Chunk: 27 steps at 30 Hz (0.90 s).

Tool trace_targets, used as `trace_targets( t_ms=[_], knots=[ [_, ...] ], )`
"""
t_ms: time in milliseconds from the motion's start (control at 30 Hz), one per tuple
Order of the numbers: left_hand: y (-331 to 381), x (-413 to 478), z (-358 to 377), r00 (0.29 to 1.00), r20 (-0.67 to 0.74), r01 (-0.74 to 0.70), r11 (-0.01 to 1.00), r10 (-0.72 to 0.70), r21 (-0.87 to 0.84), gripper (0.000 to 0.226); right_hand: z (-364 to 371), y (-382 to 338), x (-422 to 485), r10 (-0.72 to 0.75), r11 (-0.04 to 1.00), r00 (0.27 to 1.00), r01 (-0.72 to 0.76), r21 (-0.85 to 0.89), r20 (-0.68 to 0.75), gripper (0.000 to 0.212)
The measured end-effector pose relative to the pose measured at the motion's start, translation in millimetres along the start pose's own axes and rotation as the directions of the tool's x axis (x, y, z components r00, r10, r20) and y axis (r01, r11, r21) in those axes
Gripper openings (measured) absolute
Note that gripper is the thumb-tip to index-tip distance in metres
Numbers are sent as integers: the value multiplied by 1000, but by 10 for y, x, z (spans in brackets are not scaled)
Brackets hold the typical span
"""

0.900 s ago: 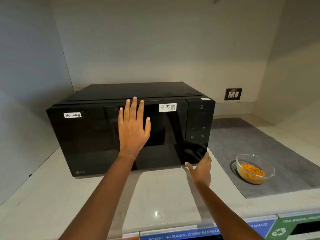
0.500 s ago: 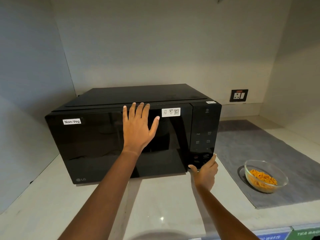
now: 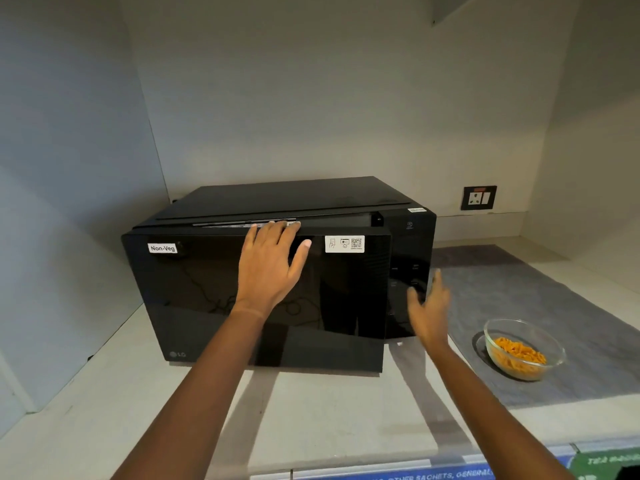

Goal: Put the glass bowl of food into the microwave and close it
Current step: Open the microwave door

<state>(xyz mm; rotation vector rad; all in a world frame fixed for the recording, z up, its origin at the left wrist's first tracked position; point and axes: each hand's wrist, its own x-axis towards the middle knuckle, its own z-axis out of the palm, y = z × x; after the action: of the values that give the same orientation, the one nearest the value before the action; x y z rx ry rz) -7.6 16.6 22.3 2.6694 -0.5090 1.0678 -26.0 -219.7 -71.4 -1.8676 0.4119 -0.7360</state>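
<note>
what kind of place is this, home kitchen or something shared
Probably a shared office or canteen pantry: the microwave carries a Non-Veg label, and printed waste-sorting signs run along the counter's front edge.

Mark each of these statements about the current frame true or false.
1. The microwave door stands slightly ajar. True.
2. The glass bowl is inside the microwave. False: it sits on the grey mat, right of the microwave.
3. The left hand rests flat on the door, fingers over its top edge. True.
4. The right hand holds the bowl. False: it is empty, by the control panel.
</note>
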Motion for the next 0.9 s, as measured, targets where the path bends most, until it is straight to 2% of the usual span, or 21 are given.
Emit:
trace_targets(
  t_ms=[67,133,233,333,433,700,800,900],
  knots=[
    [-75,-28,-75,999,-1,46,999,-46,9,51,-156,-401,-15,-217,975,976,218,32,-28,58],
    [-167,-47,-140,995,14,98,995,-98,32,47,-272,-813,-42,-438,899,899,438,3,7,51],
    [-288,-108,-249,982,37,182,983,-183,31,48,-295,-1277,-104,-604,734,750,655,-179,268,48],
    [-364,-173,-330,969,90,226,972,-231,57,53,-206,-1494,-172,-490,516,639,761,-393,593,52],
    [-373,-200,-410,961,142,235,971,-239,40,54,-162,-1533,-254,-361,387,617,782,-489,699,56],
    [-366,-362,-631,946,197,271,961,-257,-49,52,-350,-1660,-743,-302,331,598,796,-506,743,61],
    [-398,-447,-730,946,198,274,960,-258,-58,52,-416,-1825,-966,-219,348,563,808,-475,797,65],
    [-461,-538,-846,949,204,260,963,-242,-68,51,-419,-2021,-1180,-139,405,493,819,-405,859,66]
  ],
)
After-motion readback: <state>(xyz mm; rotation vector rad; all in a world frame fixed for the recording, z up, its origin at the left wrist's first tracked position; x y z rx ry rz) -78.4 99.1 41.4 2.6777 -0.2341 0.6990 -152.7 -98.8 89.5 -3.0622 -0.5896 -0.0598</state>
